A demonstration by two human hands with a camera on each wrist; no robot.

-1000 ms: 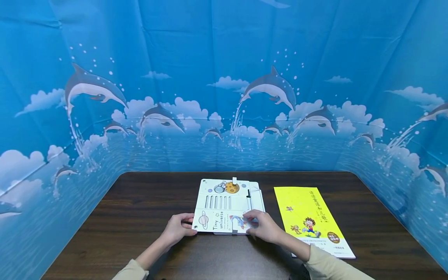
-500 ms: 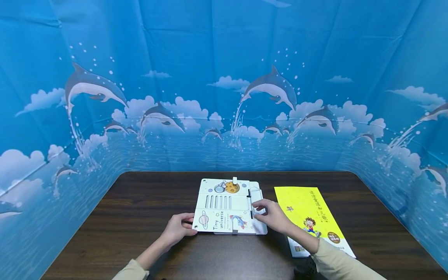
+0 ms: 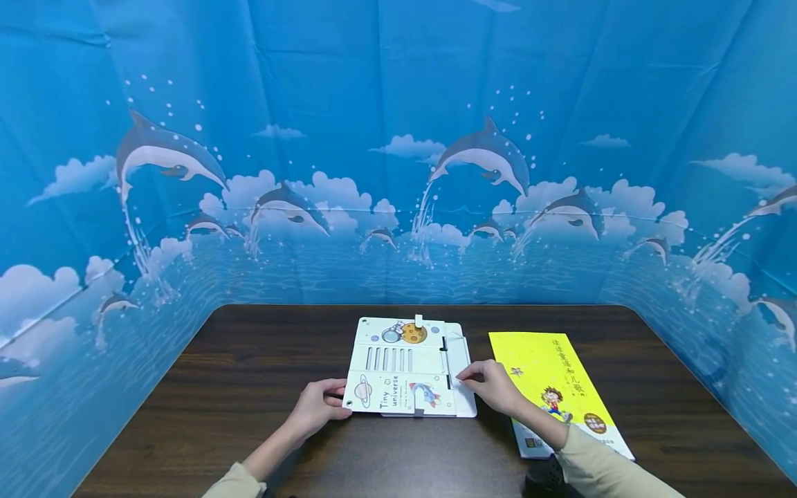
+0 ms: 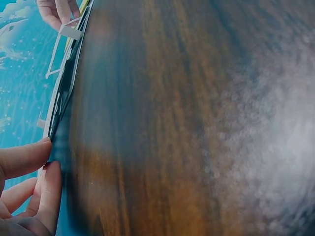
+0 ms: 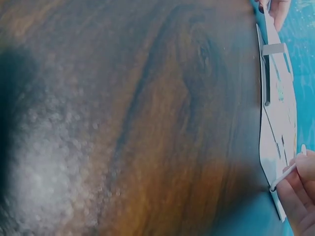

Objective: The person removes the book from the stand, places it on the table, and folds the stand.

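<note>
A white folding book stand [image 3: 398,363], printed with planets, an astronaut and "Tiny universe", lies on the table. My left hand [image 3: 316,404] grips its lower left corner, thumb and fingers on either side of the panel edge, as the left wrist view shows with the hand [image 4: 32,184] at the stand's rim. Over the stand's right side, my right hand [image 3: 494,387] pinches a thin white wire bracket [image 5: 285,175] between thumb and fingers. White page clips [image 5: 274,49] sit on the top and bottom edges of the stand.
A yellow children's book [image 3: 529,366] lies right of the stand, partly under my right forearm. The dark wooden table [image 3: 249,360] reaches back to a blue dolphin-print curtain [image 3: 349,138]. A dark object [image 3: 543,477] sits beneath my right sleeve.
My right hand has moved right, off the rocket picture and the bottom clip, to the wire at the stand's right side. The left hand keeps its grip on the corner.
</note>
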